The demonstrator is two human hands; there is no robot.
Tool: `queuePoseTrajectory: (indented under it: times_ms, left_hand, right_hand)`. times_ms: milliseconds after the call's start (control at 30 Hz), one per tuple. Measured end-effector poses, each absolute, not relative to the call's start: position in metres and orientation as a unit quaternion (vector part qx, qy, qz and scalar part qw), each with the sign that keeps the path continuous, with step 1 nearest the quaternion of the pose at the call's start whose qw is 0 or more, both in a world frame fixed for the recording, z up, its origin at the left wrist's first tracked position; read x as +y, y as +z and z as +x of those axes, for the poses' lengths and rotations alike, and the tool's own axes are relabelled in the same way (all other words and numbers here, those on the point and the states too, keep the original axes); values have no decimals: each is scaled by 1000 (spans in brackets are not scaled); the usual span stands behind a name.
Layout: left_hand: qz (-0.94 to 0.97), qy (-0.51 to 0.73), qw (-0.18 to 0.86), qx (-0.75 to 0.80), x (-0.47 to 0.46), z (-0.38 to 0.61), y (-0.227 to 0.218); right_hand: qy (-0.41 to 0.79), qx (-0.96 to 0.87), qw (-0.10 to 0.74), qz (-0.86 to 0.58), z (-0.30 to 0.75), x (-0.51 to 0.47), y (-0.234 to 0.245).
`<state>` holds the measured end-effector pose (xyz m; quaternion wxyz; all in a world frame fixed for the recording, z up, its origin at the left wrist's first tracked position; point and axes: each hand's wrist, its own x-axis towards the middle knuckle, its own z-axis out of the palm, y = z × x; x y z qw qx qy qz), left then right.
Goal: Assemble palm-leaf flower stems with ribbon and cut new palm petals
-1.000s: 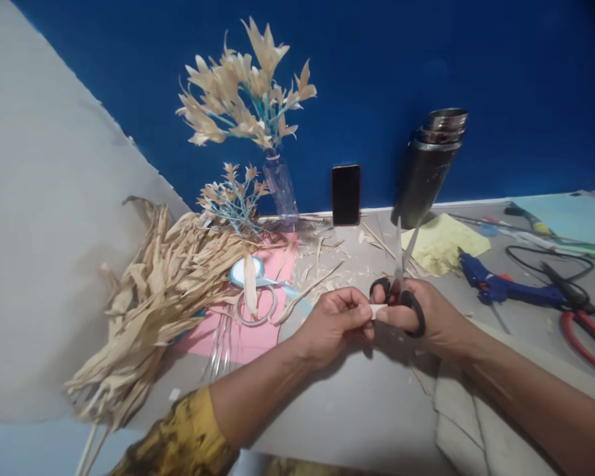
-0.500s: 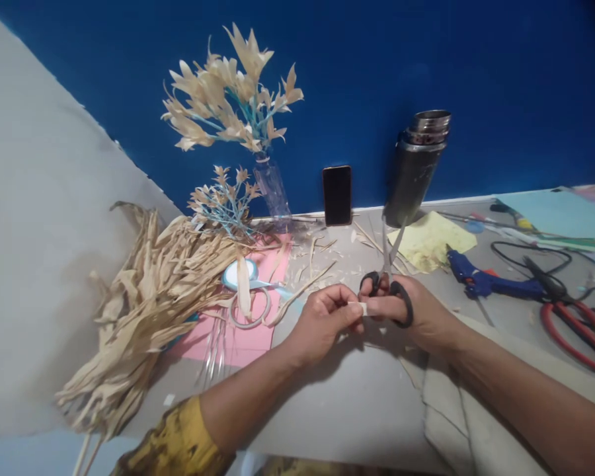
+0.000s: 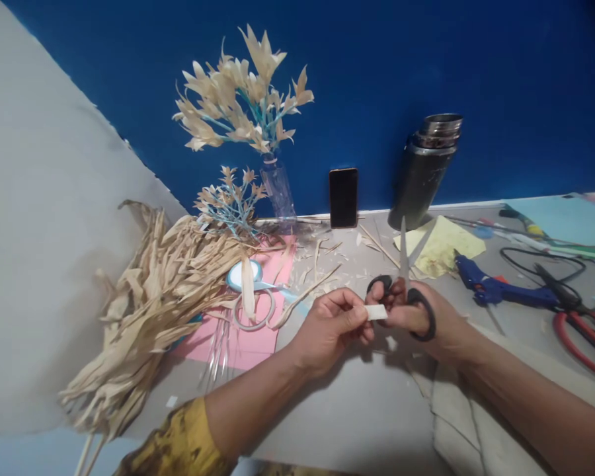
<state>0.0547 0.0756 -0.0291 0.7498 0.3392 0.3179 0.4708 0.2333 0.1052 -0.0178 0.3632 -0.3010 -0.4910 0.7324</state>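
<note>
My left hand [image 3: 334,327] pinches a small pale strip [image 3: 376,313], perhaps of dried husk, between thumb and fingers. The strip's free end points right, close to the fingers of my right hand [image 3: 436,324]. Black-handled scissors [image 3: 404,254] are held in my right hand, with fingers through the loops. Their blades point up and away from me and stand apart. To the left lies a big bundle of dried husks [image 3: 163,304]. Behind it stand a small bunch of husk flowers on blue stems [image 3: 233,198] and a larger bouquet [image 3: 248,96] in a clear bottle [image 3: 277,188].
A phone [image 3: 344,198] and a dark flask [image 3: 424,172] stand against the blue wall. Rightward lie yellow paper [image 3: 439,248], a blue glue gun [image 3: 500,287] and red-handled shears [image 3: 582,337]. Tape rolls [image 3: 254,311] rest on pink paper [image 3: 258,344]. Husk scraps litter the table.
The hands have drawn slightly apart, and more of the pale strip shows beyond my left fingers. The scissors have shifted right and turned a little. The whole view has moved slightly.
</note>
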Motion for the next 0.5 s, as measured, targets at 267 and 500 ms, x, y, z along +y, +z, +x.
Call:
queuePoseTrajectory:
  times_ms: [267, 500]
  left_hand:
    - [337, 426, 795, 271, 73, 56, -32]
    - [334, 468, 765, 291, 77, 51, -28]
  right_hand:
    - [773, -450, 342, -286, 232, 102, -16]
    - [737, -453, 393, -311, 231, 100, -14]
